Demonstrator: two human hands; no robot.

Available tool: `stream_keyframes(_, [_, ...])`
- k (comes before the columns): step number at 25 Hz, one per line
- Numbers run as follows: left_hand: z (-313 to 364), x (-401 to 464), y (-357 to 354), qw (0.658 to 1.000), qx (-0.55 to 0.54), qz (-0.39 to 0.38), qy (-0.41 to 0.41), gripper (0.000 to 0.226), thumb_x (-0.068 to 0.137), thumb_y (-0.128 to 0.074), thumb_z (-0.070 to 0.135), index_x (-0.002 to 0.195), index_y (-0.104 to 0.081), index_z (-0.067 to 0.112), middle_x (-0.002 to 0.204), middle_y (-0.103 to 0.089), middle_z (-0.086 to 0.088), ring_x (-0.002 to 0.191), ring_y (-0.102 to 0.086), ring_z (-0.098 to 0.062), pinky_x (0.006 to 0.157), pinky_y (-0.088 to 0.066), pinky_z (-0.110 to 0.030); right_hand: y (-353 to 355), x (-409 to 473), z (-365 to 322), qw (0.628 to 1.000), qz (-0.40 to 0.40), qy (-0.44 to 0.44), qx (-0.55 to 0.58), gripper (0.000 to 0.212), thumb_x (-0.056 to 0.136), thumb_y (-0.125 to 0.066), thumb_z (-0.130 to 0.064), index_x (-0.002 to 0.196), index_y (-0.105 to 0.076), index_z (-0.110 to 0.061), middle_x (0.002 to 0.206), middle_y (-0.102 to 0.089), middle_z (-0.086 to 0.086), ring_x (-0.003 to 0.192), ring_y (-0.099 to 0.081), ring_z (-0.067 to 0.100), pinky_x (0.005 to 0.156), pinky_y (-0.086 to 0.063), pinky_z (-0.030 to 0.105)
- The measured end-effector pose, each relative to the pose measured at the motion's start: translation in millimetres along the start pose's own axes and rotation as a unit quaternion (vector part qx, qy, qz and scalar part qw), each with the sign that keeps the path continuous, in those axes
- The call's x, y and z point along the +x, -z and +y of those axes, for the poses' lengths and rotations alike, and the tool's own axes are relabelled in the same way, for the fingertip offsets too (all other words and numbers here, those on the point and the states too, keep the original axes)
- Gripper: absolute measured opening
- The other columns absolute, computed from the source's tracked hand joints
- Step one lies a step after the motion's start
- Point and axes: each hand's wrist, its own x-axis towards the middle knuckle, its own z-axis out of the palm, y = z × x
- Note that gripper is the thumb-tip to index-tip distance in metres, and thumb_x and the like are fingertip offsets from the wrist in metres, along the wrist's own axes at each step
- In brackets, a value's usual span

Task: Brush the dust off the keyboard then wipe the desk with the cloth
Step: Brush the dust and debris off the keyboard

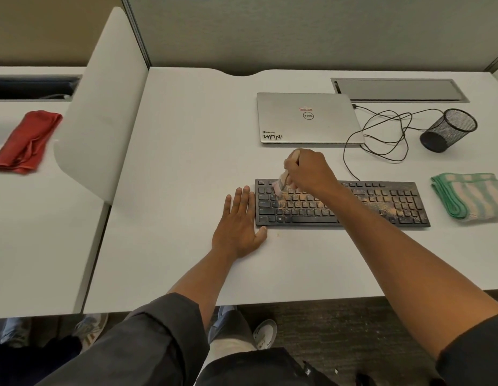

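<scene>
Tabletop (186, 162): white, w/ 1 black keyboard (387, 203) near front-centre, long side parallel to front edge. Tan dust over most keys, thickest mid-section & right block; left-most columns look cleaner.

Right hand (307, 169) over upper-left part of keyboard, fingers curled round 1 small brush (280, 186); pale handle pokes up past knuckles, bristles on top key rows. Right forearm crosses diagonally over keyboard middle, hiding some keys.

Left hand (239, 221) flat on tabletop, fingers straight & together, holding nothing. It lies just beside keyboard's left end; thumb by front-left corner, contact unclear.

Cloths: 2. Green/white striped cloth (471, 196) folded, right of keyboard, close to it but apart, partly cut by frame edge. Red cloth (26, 142) folded on neighbouring desk at left, beyond white divider panel (103, 107).

Behind keyboard: 1 silver laptop (306, 118), lid shut, stickers on lid. 1 black cable (381, 135) loops from laptop's right rear, across tabletop, to behind keyboard. 1 black mesh pen cup (448, 130), far right, leaning in this wide-angle view. 1 grey cable-tray flap (398, 90) set into rear of tabletop.

Nothing sits between brush & keys.
</scene>
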Motion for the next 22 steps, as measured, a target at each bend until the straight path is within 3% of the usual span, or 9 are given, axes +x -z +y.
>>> stream_keyframes(3, [-0.6,0.7,-0.5,1.0,0.0,0.001,-0.001,0.092,0.091,-0.014,0.061,0.16,0.001,0.002,0.168,0.009,-0.017,0.155,0.014,-0.03,0.126,0.004,-0.049,-6.3,3.6,-10.6,1.0,0.02,0.015,-0.003,0.025,0.097,-0.046,-0.019,0.09,-0.064,-0.004,0.079,-0.07,0.012,0.076,-0.068,0.031,0.074,-0.058,0.046])
stream_keyframes(7, [-0.6,1.0,-2.2,1.0,-0.001,0.001,-0.001,0.092,0.091,-0.015,0.061,0.16,0.002,0.002,0.168,0.009,-0.017,0.155,0.014,-0.03,0.126,0.005,-0.049,-13.5,9.5,-13.0,0.994,-0.024,0.016,-0.103,0.026,0.096,-0.043,-0.02,0.089,-0.062,-0.003,0.084,-0.07,0.013,0.08,-0.065,0.03,0.074,-0.052,0.036])
stream_keyframes(11, [-0.1,1.6,-1.2,1.0,-0.002,0.0,0.0,0.092,0.09,-0.014,0.06,0.16,0.001,0.002,0.168,0.009,-0.016,0.155,0.014,-0.029,0.126,0.005,-0.049,-8.4,19.3,-19.3,0.995,-0.018,0.023,-0.094,0.025,0.094,-0.042,-0.018,0.076,-0.055,-0.007,0.082,-0.07,0.015,0.076,-0.065,0.031,0.065,-0.048,0.034])
stream_keyframes(14, [-0.2,1.2,-0.7,1.0,-0.001,0.0,-0.001,0.092,0.09,-0.013,0.06,0.16,0.002,0.003,0.168,0.01,-0.016,0.155,0.015,-0.029,0.125,0.006,-0.049,-13.5,19.3,-23.0,0.996,-0.014,0.038,-0.081,0.023,0.097,-0.042,-0.021,0.087,-0.057,-0.006,0.086,-0.068,0.011,0.082,-0.062,0.028,0.067,-0.041,0.032])
stream_keyframes(18, [0.0,0.8,-0.6,1.0,-0.005,0.001,-0.001,0.091,0.09,-0.014,0.06,0.16,0.003,0.003,0.168,0.011,-0.016,0.155,0.016,-0.028,0.125,0.007,-0.048,-16.2,13.9,-21.6,0.99,-0.065,0.032,-0.12,0.02,0.094,-0.045,-0.016,0.094,-0.061,-0.005,0.093,-0.067,0.012,0.087,-0.062,0.029,0.069,-0.04,0.032])
stream_keyframes(22, [-0.1,0.6,-0.8,1.0,0.001,-0.001,0.001,0.091,0.091,-0.014,0.06,0.16,0.003,0.003,0.168,0.011,-0.016,0.155,0.016,-0.028,0.125,0.008,-0.048,-11.5,17.9,-23.9,0.992,-0.044,0.03,-0.112,0.02,0.093,-0.045,-0.017,0.082,-0.057,-0.007,0.087,-0.069,0.014,0.083,-0.064,0.03,0.064,-0.04,0.032])
